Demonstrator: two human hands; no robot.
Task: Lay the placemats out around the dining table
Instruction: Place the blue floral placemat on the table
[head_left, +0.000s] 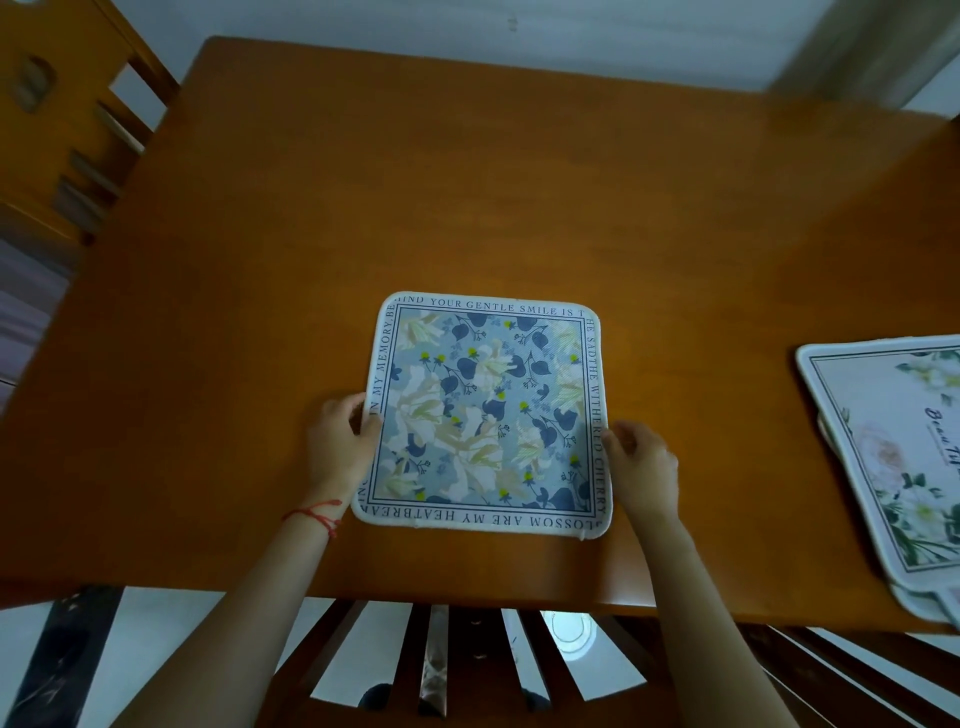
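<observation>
The blue floral placemat (485, 413) lies flat on the brown wooden bench (519, 197), near the edge closest to the person and roughly centred in front of them, its lettered border squared to that edge. The left hand (340, 441) grips its left edge, thumb on top of the border and fingers curled against the side. The right hand (641, 465) sits at the right edge with its fingers loosely curled; whether it pinches the mat or only rests beside it cannot be told from this view.

The step in hand looks like the final squaring of this mat at the near seat, directly above the slatted chair back (467, 654) below the bench edge. It seems all but placed.

To the person's right, a stack of white floral placemats (883, 457) lies near the corner, partly cut off by the frame, with at least one more mat peeking from under the top one. These are well apart from the blue mat.

The next move likely calls for letting go of the blue mat, reaching right to lift the top mat off the stack without dragging the lower one, and carrying it to another seat, perhaps by the chair (62, 130) at the far left.
</observation>
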